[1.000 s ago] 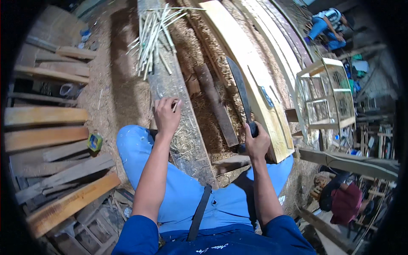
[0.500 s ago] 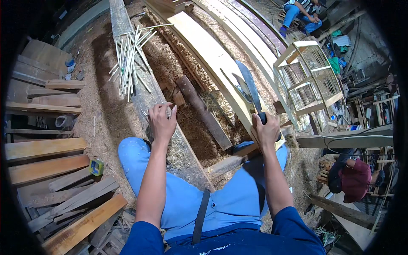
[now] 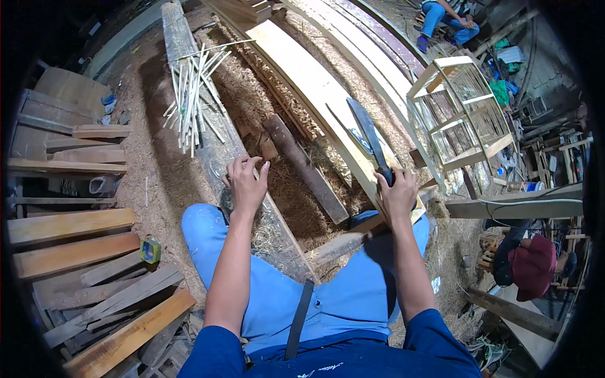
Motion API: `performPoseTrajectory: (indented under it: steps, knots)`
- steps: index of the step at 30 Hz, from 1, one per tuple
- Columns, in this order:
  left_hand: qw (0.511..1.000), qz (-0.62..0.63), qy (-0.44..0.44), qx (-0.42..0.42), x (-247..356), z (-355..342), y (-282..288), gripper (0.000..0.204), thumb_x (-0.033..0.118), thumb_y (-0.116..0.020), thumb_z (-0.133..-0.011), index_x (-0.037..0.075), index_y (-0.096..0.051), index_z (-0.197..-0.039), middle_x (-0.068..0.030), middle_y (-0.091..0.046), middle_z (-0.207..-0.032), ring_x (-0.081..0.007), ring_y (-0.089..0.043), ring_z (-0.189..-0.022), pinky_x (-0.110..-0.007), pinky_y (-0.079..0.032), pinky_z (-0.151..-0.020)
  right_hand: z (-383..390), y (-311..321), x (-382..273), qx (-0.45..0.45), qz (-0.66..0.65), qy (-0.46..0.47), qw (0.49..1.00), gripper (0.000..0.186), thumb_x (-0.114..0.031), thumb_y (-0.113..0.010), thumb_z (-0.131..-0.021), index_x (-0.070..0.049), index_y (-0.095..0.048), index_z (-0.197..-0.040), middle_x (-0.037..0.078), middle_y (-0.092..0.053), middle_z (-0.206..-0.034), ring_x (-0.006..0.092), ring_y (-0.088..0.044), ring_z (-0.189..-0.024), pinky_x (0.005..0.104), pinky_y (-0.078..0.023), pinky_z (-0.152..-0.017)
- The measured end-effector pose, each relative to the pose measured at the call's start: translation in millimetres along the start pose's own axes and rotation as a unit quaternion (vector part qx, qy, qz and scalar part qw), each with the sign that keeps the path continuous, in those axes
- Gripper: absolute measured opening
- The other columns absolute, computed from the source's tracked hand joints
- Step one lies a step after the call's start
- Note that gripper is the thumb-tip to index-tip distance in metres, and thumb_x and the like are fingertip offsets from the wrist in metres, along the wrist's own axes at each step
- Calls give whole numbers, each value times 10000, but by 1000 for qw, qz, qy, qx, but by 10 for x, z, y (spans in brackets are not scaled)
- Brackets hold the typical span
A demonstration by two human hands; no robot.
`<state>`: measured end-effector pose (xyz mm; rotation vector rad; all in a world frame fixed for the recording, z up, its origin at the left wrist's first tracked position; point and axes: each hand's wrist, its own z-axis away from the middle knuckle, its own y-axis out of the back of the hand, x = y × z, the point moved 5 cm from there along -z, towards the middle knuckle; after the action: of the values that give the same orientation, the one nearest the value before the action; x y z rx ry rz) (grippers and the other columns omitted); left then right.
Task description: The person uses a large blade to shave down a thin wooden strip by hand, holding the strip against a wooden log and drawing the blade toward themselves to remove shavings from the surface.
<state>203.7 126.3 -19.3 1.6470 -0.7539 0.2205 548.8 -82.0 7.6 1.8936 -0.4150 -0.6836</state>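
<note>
My right hand (image 3: 398, 194) grips the black handle of a large knife (image 3: 367, 129). Its long dark blade points away from me over a pale wooden board (image 3: 302, 66), casting a shadow there. Whether the blade touches the wood, I cannot tell. At the edge of a grey, worn plank (image 3: 217, 138) is my left hand (image 3: 247, 188), empty, its fingers bent and apart. Farther up that plank lies a loose bundle of thin pale sticks (image 3: 194, 97), with one stick lying crosswise at its far end.
Between plank and board lies a dark wooden bar (image 3: 305, 167) above shavings. A slatted wooden cage frame (image 3: 463, 116) stands at the right. Stacked timber (image 3: 72, 227) and a yellow tape measure (image 3: 150, 250) are at the left. Two people (image 3: 449, 22) (image 3: 532, 268) sit at the right.
The view has shifted slightly. The knife's tip has come a little nearer to me, with my right hand still on its handle. My left hand has barely moved.
</note>
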Motion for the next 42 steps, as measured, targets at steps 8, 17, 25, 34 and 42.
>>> performPoseTrajectory:
  steps: [8,17,25,34,42]
  knots:
    - [997,-57,-56,-6,-153,-306,404,419,404,-781,-937,158,-722,-1271,-135,-603,-1323,-352,-497,-1317,-552,-341,-1102,-213,438,-496,49,-168,62,983,501,-218,-777,-964,29,-649,-1382,248,-689,-1289,406,-655,-1203,477,-509,-1051]
    - [985,-87,-145,27,-176,-890,175,479,374,-807,-912,116,-705,-1303,-166,-561,-1404,-383,-439,-1380,-547,-359,-1141,-281,-333,-1513,-40,-303,156,939,459,-210,-812,-933,-57,-686,-1347,189,-733,-1231,351,-724,-1109,420,-582,-963]
    - [983,68,-167,-20,-319,-1241,-147,208,107,-723,-969,39,-743,-1164,-169,-716,-1132,-366,-677,-1109,-450,-538,-999,-260,-1772,-1560,-190,-288,96,933,310,-182,-733,-959,-13,-732,-1218,221,-741,-1146,395,-716,-1070,450,-581,-941]
    - [975,-12,-174,-141,-392,-1437,-514,295,2,-685,-839,51,-740,-1124,-140,-712,-1144,-339,-674,-1147,-480,-515,-1068,-277,-2990,-1282,-274,-191,-41,942,235,-112,-627,-972,-55,-765,-1153,227,-756,-1171,389,-723,-1127,427,-573,-986]
    - [966,-130,-136,-176,-362,-1517,-677,439,48,-660,-870,25,-683,-1309,-173,-678,-1255,-353,-608,-1264,-511,-391,-1217,-640,-3949,-1643,-215,-286,10,934,272,-136,-655,-993,-57,-740,-1239,211,-742,-1230,399,-709,-1149,456,-554,-1014]
